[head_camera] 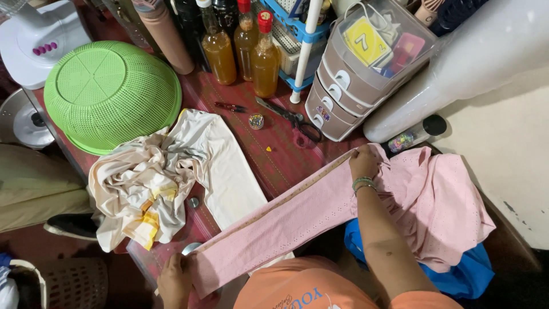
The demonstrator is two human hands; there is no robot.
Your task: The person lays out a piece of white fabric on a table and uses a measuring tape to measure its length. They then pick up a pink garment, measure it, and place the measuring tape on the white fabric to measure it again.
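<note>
Your left hand (pixel 174 277) pinches the lower-left end of the pink cloth (pixel 297 214), and your right hand (pixel 363 162) pinches it right of centre, together with a tape measure (pixel 297 191) along its top edge. The cloth stretches diagonally over the red surface (pixel 274 154), below the scissors (pixel 294 121).

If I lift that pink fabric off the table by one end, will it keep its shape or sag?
Probably sag: the pink fabric lies flat only where the left hand and right hand stretch it, and bunches into soft folds past the right hand. It looks thin and light. The tape measure along its edge would likely slide off.
</note>
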